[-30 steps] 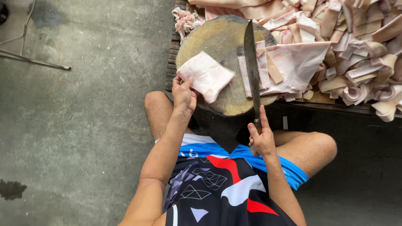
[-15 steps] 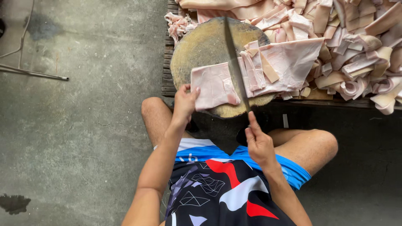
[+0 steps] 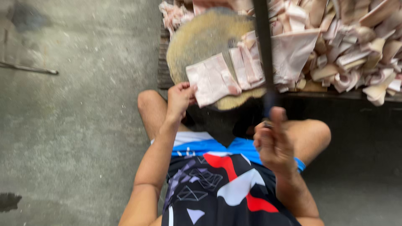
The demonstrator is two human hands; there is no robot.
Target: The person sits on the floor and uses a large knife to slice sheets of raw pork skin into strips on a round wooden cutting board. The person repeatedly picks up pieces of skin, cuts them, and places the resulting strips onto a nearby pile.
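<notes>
Far left, a thin metal rod [image 3: 29, 69] lies on the grey concrete floor [image 3: 75, 125], and a dark wet patch [image 3: 8, 201] sits near the floor's lower left corner.

Moving in, the person is seated low with bare knees apart, in a shirt [image 3: 222, 184] of blue, black, red and white shapes. The left hand [image 3: 180, 98] reaches to the near left edge of the round wooden chopping block [image 3: 201, 37], fingers curled, pinching the left corner of a pale pink slab of pork skin [image 3: 211, 79]. That slab lies flat at the block's near edge, its near side overhanging the rim a little. Just to its right, touching it, several cut strips [image 3: 247, 62] lie side by side on the block.

Now the cleaver [image 3: 264, 42]: its long dark blade stands edge-on, running from the top edge down across the block's right side, blurred, between the strips and a larger pale sheet of skin [image 3: 293, 50]. Whether the edge touches the meat, I can't tell. The right hand [image 3: 272, 142] is closed in a fist round the handle, held above the right thigh, well back from the block.

To the right, a heaped pile of pale skin and fat trimmings [image 3: 360, 42] covers the low wooden platform [image 3: 326, 94] out to its right edge, some pieces drooping over the near edge.
</notes>
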